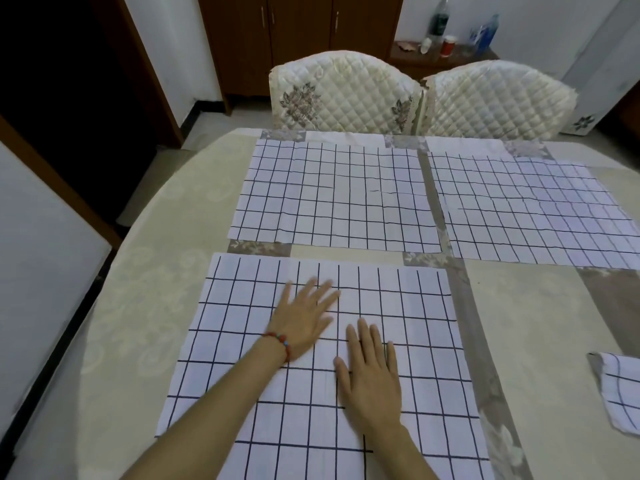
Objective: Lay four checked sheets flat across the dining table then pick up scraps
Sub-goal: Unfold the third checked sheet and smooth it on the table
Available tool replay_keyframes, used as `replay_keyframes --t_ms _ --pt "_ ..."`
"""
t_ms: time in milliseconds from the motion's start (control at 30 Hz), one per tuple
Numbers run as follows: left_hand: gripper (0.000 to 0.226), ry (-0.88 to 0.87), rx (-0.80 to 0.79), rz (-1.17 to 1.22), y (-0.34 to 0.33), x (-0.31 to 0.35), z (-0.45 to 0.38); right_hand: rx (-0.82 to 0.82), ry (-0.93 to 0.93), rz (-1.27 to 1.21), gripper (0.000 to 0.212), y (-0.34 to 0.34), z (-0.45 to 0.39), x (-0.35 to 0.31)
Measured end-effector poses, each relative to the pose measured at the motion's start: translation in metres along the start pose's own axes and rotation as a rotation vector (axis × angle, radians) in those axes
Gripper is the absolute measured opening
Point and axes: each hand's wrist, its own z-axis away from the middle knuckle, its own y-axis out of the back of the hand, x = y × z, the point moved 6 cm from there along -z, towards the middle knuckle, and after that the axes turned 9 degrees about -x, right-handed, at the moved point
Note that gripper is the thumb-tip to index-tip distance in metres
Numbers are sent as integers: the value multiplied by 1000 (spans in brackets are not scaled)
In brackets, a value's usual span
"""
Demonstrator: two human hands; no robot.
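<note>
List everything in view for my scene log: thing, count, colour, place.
checked sheets: three flat, white with dark lines; two far, one near.
checked piece: one, crumpled, right edge.
table: one, cream cloth.
chairs: two, cream quilted, far side.
cabinet: one, brown, behind.
bottles: two, on the back shelf.
red cup: one, beside them.
left hand: flat on near sheet, red bracelet.
right hand: flat on near sheet.
</note>
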Motion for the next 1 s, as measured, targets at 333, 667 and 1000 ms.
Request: replay_keyframes --t_ms 333,667,1000 --pt "56 133 208 38 -37 9 102 19 21 10 56 1 1 -3" --pt "60 196 73 29 -69 0 137 -42 -161 -104 71 34 19 99" --pt "58 250 113 74 -58 9 132 63 -302 -279 49 109 56 202"
